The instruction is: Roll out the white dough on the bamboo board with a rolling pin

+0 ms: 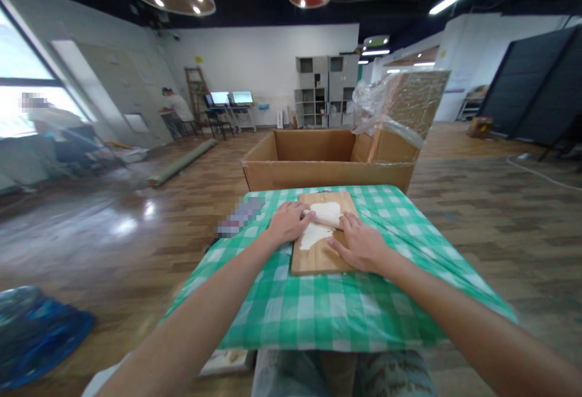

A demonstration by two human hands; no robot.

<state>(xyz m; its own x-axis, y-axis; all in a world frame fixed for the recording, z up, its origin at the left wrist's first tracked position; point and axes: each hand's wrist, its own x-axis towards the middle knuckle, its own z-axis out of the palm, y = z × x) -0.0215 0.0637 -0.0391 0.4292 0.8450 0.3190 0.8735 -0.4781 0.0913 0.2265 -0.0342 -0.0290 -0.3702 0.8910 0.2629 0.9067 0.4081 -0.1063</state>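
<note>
A wooden cutting board [302, 262] lies on a table with a green-and-white checked cloth. On the board is a thin, pale sheet of dough [313, 237] with ragged edges. A light-coloured rolling pin [326, 222] lies across the dough, tilted slightly down to the right. My left hand [287, 222] grips the pin's left end, fingers over it and thumb on the near side. At the right end, my right hand [364, 242] has its fingers on the pin, with the thumb spread toward the board. The pin's ends are hidden under my fingers.
Behind the table stands a large open cardboard box [327, 174], with plastic-wrapped board [413, 103] at its right. A pixelated flat item [240, 215] lies at the cloth's left edge. Blue plastic [40, 336] is on the floor. Two people are farther off at left.
</note>
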